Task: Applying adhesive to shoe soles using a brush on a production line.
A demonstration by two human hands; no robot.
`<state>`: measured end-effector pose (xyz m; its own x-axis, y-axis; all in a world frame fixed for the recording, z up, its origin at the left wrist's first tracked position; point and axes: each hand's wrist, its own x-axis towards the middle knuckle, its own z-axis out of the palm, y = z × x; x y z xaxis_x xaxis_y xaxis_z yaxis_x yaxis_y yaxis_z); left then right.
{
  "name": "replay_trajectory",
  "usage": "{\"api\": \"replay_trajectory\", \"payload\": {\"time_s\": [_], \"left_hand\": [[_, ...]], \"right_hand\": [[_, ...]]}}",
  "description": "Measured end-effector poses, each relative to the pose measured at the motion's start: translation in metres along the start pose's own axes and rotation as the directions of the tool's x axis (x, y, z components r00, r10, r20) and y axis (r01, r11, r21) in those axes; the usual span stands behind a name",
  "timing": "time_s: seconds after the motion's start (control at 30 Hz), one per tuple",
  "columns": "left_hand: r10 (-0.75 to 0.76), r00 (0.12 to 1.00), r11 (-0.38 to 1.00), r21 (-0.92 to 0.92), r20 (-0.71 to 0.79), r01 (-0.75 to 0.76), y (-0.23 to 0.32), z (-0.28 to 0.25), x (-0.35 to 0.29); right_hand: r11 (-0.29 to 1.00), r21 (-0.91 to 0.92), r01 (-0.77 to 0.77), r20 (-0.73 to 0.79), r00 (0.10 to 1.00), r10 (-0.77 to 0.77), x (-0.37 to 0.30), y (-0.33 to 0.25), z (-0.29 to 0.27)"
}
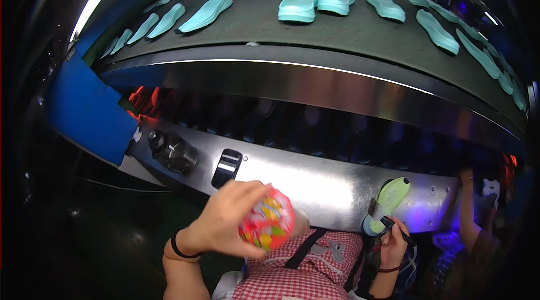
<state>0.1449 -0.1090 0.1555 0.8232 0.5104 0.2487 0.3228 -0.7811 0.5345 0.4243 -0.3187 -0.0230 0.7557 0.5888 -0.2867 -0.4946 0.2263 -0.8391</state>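
My left hand is wrapped round a red round container with a colourful printed face, held up in front of the checked apron. Part of its pale side shows on the right. At the metal ledge's front edge, my right hand closes on a black-handled tool; I cannot make out its working end. Its tip is at a small round pale-blue and yellow piece, whose kind is unclear. Just beyond lies a yellow-green shoe sole with a black tip, close to or overlapping that piece.
A dark bottle and a black phone-like slab rest on the metal ledge at left. Above it runs a dark conveyor belt with several turquoise shoe soles. Another person's arm is at the right.
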Motion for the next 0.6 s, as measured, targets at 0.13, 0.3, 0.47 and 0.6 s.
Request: {"api": "replay_trajectory", "payload": {"time_s": [0.13, 0.3, 0.47, 0.6], "left_hand": [[-0.343, 0.877, 0.924, 0.048, -0.336, 0.379, -0.06, 0.005, -0.032], [-0.579, 0.589, 0.629, 0.151, -0.564, 0.763, -0.163, 0.005, -0.062], [-0.639, 0.359, 0.351, 0.157, -0.681, 0.923, -0.214, 0.014, -0.088], [-0.698, 0.273, 0.288, 0.09, -0.662, 0.953, -0.233, 0.015, -0.099]], "right_hand": [[1.0, -0.019, -0.024, 0.0, 1.0, 0.024, 0.002, -0.001, -0.002], [0.999, -0.035, -0.012, -0.013, 1.0, 0.011, 0.008, 0.002, -0.013], [0.998, -0.05, -0.031, 0.007, 0.999, 0.031, 0.008, 0.001, -0.016], [0.999, -0.027, -0.033, -0.001, 0.999, 0.033, 0.007, 0.002, -0.017]]}}
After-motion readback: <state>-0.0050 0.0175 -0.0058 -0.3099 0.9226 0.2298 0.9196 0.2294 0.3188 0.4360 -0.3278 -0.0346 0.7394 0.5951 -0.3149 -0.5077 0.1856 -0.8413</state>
